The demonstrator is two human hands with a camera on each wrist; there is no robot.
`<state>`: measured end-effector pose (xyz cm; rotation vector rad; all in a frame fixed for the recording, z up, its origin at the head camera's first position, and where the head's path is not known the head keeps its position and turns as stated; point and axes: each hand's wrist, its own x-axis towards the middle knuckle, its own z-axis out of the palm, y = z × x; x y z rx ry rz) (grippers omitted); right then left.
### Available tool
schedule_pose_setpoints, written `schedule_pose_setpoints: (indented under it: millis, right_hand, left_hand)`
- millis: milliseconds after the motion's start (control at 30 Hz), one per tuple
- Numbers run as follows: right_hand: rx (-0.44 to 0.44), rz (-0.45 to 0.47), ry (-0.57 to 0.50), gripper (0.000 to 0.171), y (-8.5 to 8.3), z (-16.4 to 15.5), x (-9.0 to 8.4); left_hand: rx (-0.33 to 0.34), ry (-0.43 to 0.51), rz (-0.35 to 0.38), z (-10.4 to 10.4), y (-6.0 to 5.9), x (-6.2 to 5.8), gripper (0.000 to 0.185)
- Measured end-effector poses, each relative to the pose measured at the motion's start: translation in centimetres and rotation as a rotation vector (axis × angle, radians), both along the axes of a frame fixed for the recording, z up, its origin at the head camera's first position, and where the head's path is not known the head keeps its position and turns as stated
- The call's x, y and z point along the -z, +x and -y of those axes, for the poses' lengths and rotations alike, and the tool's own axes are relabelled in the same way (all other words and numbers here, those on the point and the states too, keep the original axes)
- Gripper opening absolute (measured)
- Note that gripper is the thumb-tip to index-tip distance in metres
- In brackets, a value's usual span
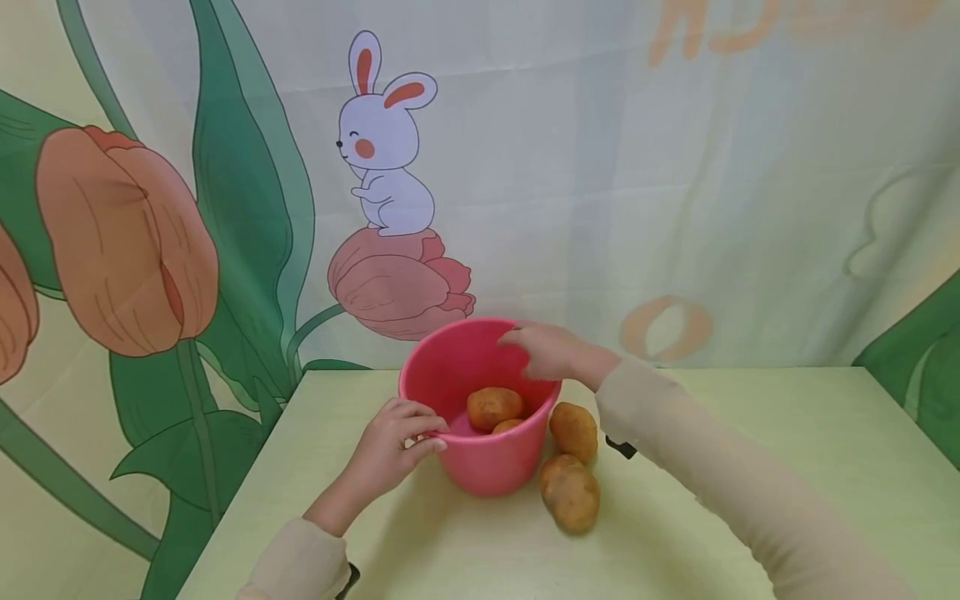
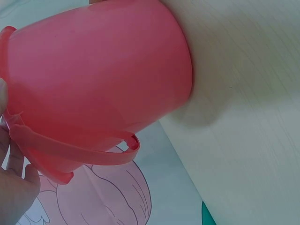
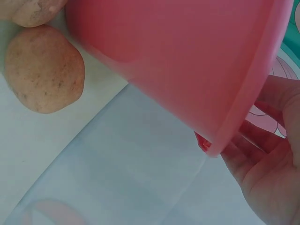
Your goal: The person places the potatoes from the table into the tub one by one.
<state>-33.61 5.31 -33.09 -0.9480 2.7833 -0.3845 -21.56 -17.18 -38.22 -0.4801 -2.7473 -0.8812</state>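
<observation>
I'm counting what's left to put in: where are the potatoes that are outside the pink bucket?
In the head view, two potatoes lie on the table just right of the pink bucket, one behind the other, under the right forearm.

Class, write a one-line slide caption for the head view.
Both hands grip pink bucket; potatoes beside it.

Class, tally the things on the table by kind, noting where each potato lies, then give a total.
Pink bucket: 1
Potatoes inside the bucket: 2, one and one partly hidden
Potatoes on the table beside the bucket: 2, one and one
Total: 5 things
</observation>
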Motion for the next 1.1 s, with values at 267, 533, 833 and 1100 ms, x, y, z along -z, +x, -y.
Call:
schedule_pose_setpoints:
  millis: [267, 533, 833, 1100]
  right_hand:
    - [-0.017, -0.007, -0.008, 0.047, 0.2, -0.4, -0.4]
    - [-0.020, -0.011, -0.030, 0.044, 0.5, -0.9, -1.0]
    - [-0.021, 0.009, -0.061, 0.045, 1.0, -1.5, -1.5]
    - [-0.019, -0.001, -0.059, 0.045, 1.4, -2.4, -2.1]
  left_hand:
    - [0.000, 0.006, 0.005, 0.0, -0.1, 0.0, 0.026]
    - [0.000, 0.007, 0.001, 0.0, -0.1, 0.0, 0.026]
    - [0.002, 0.001, -0.002, 0.0, 0.0, 0.0, 0.027]
    - [0.000, 0.006, -0.003, 0.0, 0.0, 0.1, 0.027]
